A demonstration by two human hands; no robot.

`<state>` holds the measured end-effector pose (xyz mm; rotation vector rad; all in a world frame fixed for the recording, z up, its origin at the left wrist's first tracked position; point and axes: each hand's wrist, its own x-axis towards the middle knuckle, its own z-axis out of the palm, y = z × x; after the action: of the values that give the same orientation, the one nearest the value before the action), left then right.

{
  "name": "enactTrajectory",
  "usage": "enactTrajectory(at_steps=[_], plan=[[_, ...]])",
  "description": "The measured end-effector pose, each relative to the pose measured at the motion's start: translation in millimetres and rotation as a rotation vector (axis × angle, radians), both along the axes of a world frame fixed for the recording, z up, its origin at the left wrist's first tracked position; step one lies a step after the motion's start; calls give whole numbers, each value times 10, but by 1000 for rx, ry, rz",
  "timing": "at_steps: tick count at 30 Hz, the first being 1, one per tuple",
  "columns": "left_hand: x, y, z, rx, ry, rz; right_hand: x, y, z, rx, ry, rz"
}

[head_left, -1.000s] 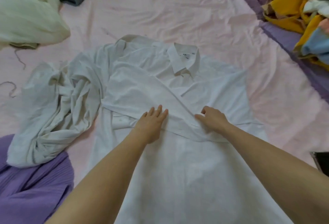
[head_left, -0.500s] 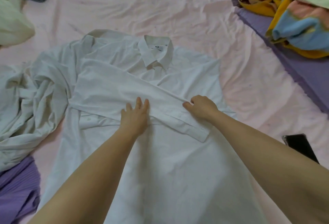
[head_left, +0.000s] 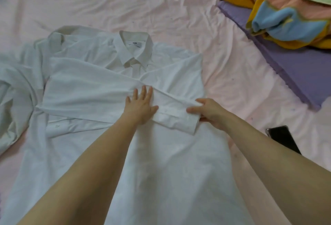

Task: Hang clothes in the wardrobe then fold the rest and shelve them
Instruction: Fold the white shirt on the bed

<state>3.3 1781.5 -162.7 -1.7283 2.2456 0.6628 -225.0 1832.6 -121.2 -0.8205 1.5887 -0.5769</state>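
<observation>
**Inspection: white shirt mid-fold on bed, sleeve being set across the chest**

Landmark used throughout: the shirt collar point(head_left: 134, 49).

Location of work item. A white button-up shirt point(head_left: 161, 162) lies front-up on the pink bed sheet point(head_left: 125, 1), collar at its far end, body running toward the person. A long sleeve point(head_left: 93, 90) is laid across the chest just below the collar, its cuff point(head_left: 176, 119) ending below and to the right of the collar.

Hands. The left hand point(head_left: 141, 105) lies flat on the sleeve directly below the collar, fingers straight and spread, pressing, gripping nothing. The right hand point(head_left: 208, 111) is at the cuff end, thumb and fingers pinching the cuff's edge.

Step in hand. Judged as the folding stage: the sleeve is being aligned and smoothed across the shirt front.

Next move. It likely calls for releasing the cuff squarely, then dealing with the bunched white fabric point(head_left: 16, 96) left of the collar, which appears to be the shirt's other side, though this cannot be confirmed. The thin cloth creases readily and may shift if dragged.

Writing. A small white neck label point(head_left: 134, 43) inside the collar carries short dark lettering, too blurred to read reliably.

Other items. A multicoloured clothes pile point(head_left: 286, 15) lies to the far right of the collar; a dark phone point(head_left: 282, 139) lies below-right.
</observation>
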Motion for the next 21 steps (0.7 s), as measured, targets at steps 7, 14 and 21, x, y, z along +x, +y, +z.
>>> enactTrajectory(at_steps=[7, 14, 21], plan=[[-131, 127, 21, -130, 57, 80, 248, 117, -251, 22, -16, -402], [-134, 301, -42, -44, 58, 105, 223, 43, -159, -264, 388, -379], [-111, 425, -139, -301, -9, -22, 354, 273, -338, -662, 1141, 280]])
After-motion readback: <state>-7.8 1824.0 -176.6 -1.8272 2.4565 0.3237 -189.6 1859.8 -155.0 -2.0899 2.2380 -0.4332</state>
